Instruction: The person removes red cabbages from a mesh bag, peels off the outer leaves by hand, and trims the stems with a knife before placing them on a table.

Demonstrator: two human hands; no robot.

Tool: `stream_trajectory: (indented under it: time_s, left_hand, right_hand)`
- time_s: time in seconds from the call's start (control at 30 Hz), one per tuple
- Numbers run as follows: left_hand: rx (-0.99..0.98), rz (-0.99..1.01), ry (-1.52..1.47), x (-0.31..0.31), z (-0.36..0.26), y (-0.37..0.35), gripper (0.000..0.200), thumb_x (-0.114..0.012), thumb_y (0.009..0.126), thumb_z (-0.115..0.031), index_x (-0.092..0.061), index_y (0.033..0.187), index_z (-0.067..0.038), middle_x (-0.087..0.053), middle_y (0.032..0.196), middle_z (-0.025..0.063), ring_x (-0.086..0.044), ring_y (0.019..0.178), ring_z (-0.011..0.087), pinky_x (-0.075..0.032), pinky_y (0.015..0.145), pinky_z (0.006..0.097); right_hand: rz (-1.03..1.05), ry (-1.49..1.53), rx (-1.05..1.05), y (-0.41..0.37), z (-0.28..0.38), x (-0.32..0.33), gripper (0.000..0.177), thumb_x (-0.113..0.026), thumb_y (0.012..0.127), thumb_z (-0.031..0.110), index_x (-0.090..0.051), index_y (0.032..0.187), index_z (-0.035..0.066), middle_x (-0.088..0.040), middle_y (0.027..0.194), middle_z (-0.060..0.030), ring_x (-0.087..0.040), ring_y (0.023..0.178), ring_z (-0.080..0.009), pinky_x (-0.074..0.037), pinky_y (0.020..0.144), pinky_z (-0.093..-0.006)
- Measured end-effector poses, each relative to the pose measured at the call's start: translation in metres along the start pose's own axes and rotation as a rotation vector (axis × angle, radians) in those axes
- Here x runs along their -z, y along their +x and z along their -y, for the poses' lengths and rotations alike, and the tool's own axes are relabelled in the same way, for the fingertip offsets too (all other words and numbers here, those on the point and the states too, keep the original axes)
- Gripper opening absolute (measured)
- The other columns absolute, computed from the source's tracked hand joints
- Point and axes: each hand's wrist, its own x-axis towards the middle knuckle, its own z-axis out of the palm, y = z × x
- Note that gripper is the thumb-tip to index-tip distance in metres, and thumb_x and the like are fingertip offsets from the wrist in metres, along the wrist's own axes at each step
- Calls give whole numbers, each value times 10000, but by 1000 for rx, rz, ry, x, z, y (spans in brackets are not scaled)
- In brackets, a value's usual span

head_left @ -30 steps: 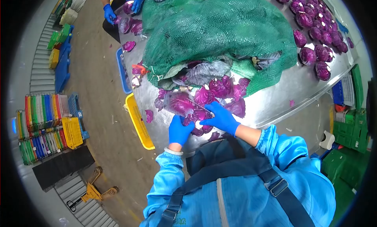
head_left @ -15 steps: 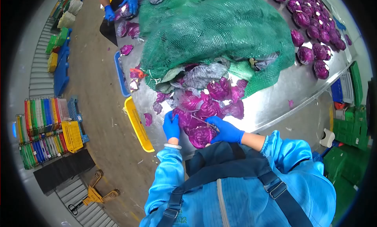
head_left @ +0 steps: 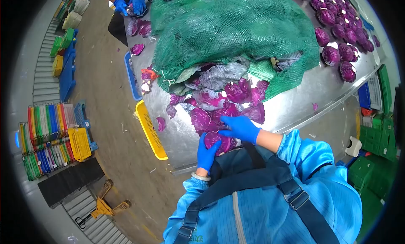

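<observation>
Drawn nearer the table (head_left: 295, 104) edge, cabbage (head_left: 222, 143) is cupped by left hand (head_left: 207, 153); right hand (head_left: 240, 128) lies just above, grip unclear; it could be knocked off.

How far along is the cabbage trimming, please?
Done: cleaned heads lie piled at the table's far end. In hand: the left hand grips one cabbage at the near edge, the right hand on top. To do: the green net seems to hold many more.
</observation>
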Motion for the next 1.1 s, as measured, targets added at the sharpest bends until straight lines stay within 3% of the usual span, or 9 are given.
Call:
stream_trajectory:
  time_s: [0.17, 0.33, 0.4, 0.5, 0.53, 0.57, 0.67, 0.87, 1.1]
  left_hand:
    - [-320, -130, 309, 0, -29, -2, 862, -835, 696, -173, -388, 1419, -31, -501, 1328, 156, -508, 1208, 242, -427, 1010, 353]
    - [-394, -83, 2, 19, -70, -7, 952, -813, 710, -244, -294, 1481, -40, -389, 1452, 138, -408, 1314, 267, -341, 1095, 387]
    - [-515, -124, -98, 29, -85, -9, 957, -796, 721, -298, -285, 1487, -40, -360, 1478, 132, -373, 1342, 268, -310, 1116, 390]
    - [-512, -117, 0, 38, -98, -5, 980, -785, 716, -364, -281, 1487, -29, -345, 1495, 127, -340, 1372, 271, -274, 1138, 393]
    - [-504, -103, 32, 38, -101, -3, 988, -790, 711, -367, -281, 1486, -26, -347, 1494, 126, -341, 1372, 273, -272, 1139, 395]
    - [-515, -75, 58, 38, -98, 2, 1018, -808, 693, -383, -281, 1484, -20, -348, 1492, 141, -351, 1369, 274, -277, 1139, 398]
    - [-444, -8, 68, 32, -90, 1, 1047, -827, 682, -401, -276, 1485, -15, -354, 1487, 153, -371, 1356, 280, -283, 1136, 400]
    - [-594, 13, -5, 27, -100, -5, 1128, -850, 652, -454, -246, 1489, 1, -356, 1477, 166, -406, 1330, 291, -333, 1109, 402]
    - [-794, -9, 181, 30, -120, 2, 1159, -858, 638, -368, -179, 1507, -9, -371, 1471, 174, -413, 1328, 309, -329, 1109, 421]
  right_hand:
    - [-334, -98, 100, 2, 11, 3, 351, -662, 810, 286, -545, 1083, 100, -656, 785, -123, -652, 683, -336, -508, 577, -438]
    - [-586, 164, -133, 20, -7, 46, 190, -624, 796, 204, -548, 933, 97, -616, 688, -140, -642, 667, -340, -490, 564, -457]
    - [-552, -33, -177, 18, -46, 50, 293, -663, 817, 290, -578, 1025, 103, -647, 822, -136, -651, 674, -345, -502, 578, -456]
    - [-314, 355, -78, -11, 37, 85, 492, -695, 809, 436, -572, 1159, 112, -628, 1021, -134, -666, 816, -333, -522, 649, -443]
    - [-498, 37, 208, -2, 37, 66, 644, -689, 782, 547, -547, 1230, 107, -571, 1155, -125, -640, 978, -310, -530, 723, -413]
    - [-603, 11, 334, -6, 64, 68, 605, -788, 738, 412, -558, 1207, 105, -602, 1065, -100, -625, 1016, -285, -528, 784, -381]
    - [-435, 8, 212, 7, 89, 74, 428, -713, 814, 375, -596, 1105, 83, -612, 991, -127, -630, 917, -312, -516, 723, -413]
    - [-651, -144, -123, 28, 24, 79, 317, -653, 849, 330, -595, 1064, 104, -648, 860, -92, -661, 736, -282, -520, 647, -416]
    - [-449, 271, 45, -5, 73, 91, 572, -673, 817, 509, -580, 1220, 114, -653, 1027, -115, -664, 771, -296, -529, 684, -393]
